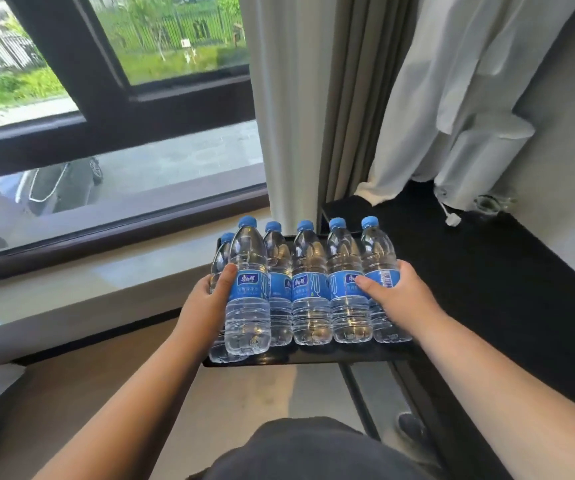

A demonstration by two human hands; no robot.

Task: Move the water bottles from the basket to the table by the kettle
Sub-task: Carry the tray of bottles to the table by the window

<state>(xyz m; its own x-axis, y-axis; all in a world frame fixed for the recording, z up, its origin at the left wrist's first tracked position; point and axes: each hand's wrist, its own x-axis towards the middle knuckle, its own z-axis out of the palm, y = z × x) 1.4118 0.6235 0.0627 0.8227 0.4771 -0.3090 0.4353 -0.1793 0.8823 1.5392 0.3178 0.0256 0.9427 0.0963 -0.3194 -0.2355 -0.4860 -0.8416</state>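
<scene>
Several clear water bottles (310, 289) with blue caps and blue labels stand upright in a tight row on a black tray-like surface (307, 356). My left hand (206, 303) presses against the left end of the row, thumb on the front left bottle (248, 289). At the right end my right hand (400, 299) wraps the outer bottle (381, 271), with the thumb across the neighbouring label. Both hands squeeze the row from its two sides. A further bottle stands half hidden behind the left one. No basket or kettle is visible.
A black table top (487, 271) stretches right of the bottles, with a glass (490, 204) and a white plug (452, 220) at its back. Grey curtains (313, 98) hang behind. A window sill (89, 282) and large window lie left. My knee (313, 452) shows below.
</scene>
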